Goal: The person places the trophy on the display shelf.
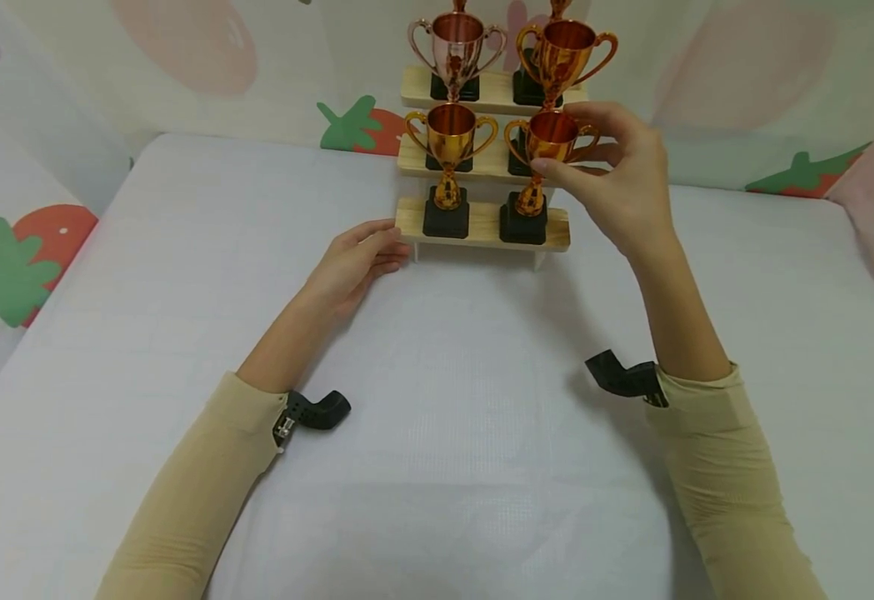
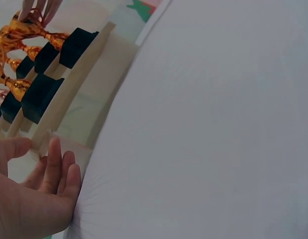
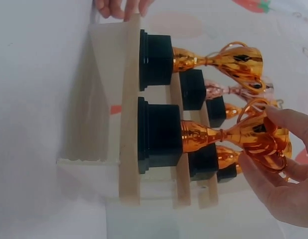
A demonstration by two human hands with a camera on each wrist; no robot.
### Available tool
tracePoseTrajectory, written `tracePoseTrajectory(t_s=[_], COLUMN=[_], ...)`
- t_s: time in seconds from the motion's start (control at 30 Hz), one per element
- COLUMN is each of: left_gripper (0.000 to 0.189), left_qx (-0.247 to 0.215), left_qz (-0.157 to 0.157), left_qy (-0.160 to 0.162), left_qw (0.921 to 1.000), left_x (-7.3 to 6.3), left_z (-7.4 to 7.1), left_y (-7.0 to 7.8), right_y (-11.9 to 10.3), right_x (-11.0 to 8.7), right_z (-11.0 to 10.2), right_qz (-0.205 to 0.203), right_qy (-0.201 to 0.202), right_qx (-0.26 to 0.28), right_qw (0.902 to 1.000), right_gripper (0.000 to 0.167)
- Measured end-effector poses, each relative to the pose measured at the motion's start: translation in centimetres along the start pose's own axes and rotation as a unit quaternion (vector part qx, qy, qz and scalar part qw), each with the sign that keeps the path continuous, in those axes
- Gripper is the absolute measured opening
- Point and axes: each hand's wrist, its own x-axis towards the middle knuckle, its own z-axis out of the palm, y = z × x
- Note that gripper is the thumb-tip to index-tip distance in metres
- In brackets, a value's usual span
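A tiered wooden display stand holds small trophy cups with black square bases. My left hand grips the left end of its lowest tier; in the left wrist view the thumb lies at the board's edge, with the fingers beside and below it. My right hand holds the front right orange-gold trophy by its cup and handle, thumb on the near side. That trophy's base is on the lowest tier. Beside it stands a gold trophy, upright.
On the higher tiers stand a rose-pink trophy, an orange-gold one and others partly hidden. The stand is near the far edge of a white-covered table. Behind hangs a pale cloth printed with strawberries.
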Motion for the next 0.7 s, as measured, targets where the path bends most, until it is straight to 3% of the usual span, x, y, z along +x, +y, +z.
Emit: tracePoseTrajectory(t_s=[0.23, 0.7], left_gripper=[0.047, 0.049], left_qx=[0.000, -0.005], left_qz=[-0.003, -0.005], left_qy=[-0.001, -0.004], left_qw=[1.0000, 1.0000], left_x=[-0.2, -0.4], left_z=[0.0, 0.0], left_y=[0.0, 0.1], right_y=[0.0, 1.1], right_x=[-0.5, -1.1], right_z=[-0.6, -2.9], right_qz=[0.006, 0.016], right_qy=[-0.004, 0.043], right_qx=[-0.001, 0.005], right_qw=[1.0000, 0.9989], right_gripper=[0.057, 0.045])
